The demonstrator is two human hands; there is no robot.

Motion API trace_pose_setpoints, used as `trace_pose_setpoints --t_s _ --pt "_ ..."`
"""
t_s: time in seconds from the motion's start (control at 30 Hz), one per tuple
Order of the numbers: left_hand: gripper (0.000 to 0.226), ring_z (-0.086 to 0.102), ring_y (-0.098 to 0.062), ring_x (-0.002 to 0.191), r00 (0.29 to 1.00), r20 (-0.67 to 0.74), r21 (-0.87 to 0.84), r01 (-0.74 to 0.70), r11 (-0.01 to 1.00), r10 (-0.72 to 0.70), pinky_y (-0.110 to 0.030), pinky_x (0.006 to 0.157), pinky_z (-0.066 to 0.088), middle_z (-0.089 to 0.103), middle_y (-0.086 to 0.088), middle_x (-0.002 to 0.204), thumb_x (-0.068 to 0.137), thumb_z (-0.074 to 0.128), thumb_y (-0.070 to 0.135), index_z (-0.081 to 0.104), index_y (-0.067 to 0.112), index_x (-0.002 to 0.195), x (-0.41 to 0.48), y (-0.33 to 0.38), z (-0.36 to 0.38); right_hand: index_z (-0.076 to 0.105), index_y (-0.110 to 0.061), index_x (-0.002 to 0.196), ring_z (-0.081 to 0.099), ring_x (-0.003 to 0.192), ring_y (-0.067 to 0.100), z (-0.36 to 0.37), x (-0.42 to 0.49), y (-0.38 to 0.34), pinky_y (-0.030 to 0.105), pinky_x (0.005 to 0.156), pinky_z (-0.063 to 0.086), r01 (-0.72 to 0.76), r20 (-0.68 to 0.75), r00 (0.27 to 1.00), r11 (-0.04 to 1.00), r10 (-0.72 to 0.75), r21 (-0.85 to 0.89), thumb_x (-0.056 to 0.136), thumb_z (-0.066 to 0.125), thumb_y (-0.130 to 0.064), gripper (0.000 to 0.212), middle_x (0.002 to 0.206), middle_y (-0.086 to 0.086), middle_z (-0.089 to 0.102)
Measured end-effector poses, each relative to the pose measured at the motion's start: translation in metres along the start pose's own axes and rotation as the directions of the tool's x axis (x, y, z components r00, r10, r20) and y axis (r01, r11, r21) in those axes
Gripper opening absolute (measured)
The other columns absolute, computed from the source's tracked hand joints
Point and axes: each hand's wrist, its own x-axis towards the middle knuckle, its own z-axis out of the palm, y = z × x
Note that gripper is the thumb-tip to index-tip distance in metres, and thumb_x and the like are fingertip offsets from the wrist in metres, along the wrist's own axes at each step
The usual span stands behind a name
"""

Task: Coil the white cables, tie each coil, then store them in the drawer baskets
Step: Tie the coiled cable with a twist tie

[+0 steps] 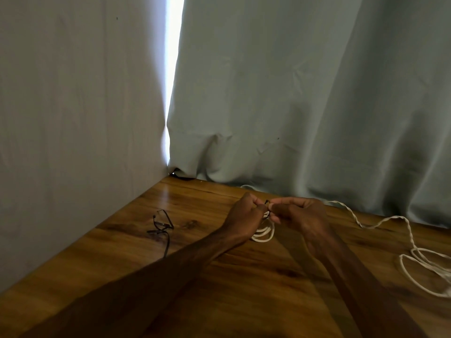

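The left hand (246,213) and right hand (301,217) meet directly above the white coil (263,234), fingers (280,205) pinching a black tie (267,208) at its top, loops hanging toward the bench (256,289).

I count two hands, the left hand (244,217) and the right hand (301,215), pinching one black tie (267,203). There is one white coil (264,234), one loose white cable (412,242) and one table (219,289). There are two curtains, the left curtain (73,106) and the right curtain (305,93). The spare ties (162,226) lie tangled, so their number is unclear.
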Motion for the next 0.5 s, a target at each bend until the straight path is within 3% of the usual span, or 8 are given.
trace_pose_setpoints --t_s 0.33,0.5 --pt "0.01 0.071 -0.024 0.091 1.0 -0.012 0.021 -0.008 1.0 0.008 -0.053 0.085 0.059 0.071 -0.004 0.099 0.098 0.055 0.032 0.058 0.023 0.101 -0.0026 0.0023 0.0003 0.077 0.006 0.097 0.076 0.076 0.025 -0.0021 0.0067 0.0022 0.027 0.072 0.064 -0.043 0.024 0.999 0.999 0.043 0.004 0.084 0.074 0.004 0.013 0.091 0.023 0.077" --pt "0.008 0.07 -0.025 0.089 1.0 -0.017 0.05 -0.009 0.999 0.01 -0.053 0.083 0.059 0.071 -0.004 0.096 0.098 0.055 0.031 0.058 0.023 0.1 -0.0031 0.0031 0.0001 0.076 0.006 0.096 0.076 0.072 0.023 -0.0013 0.0056 0.0041 0.025 0.069 0.064 -0.041 0.019 0.999 0.999 0.041 0.027 0.083 0.075 0.005 0.013 0.089 0.024 0.077"
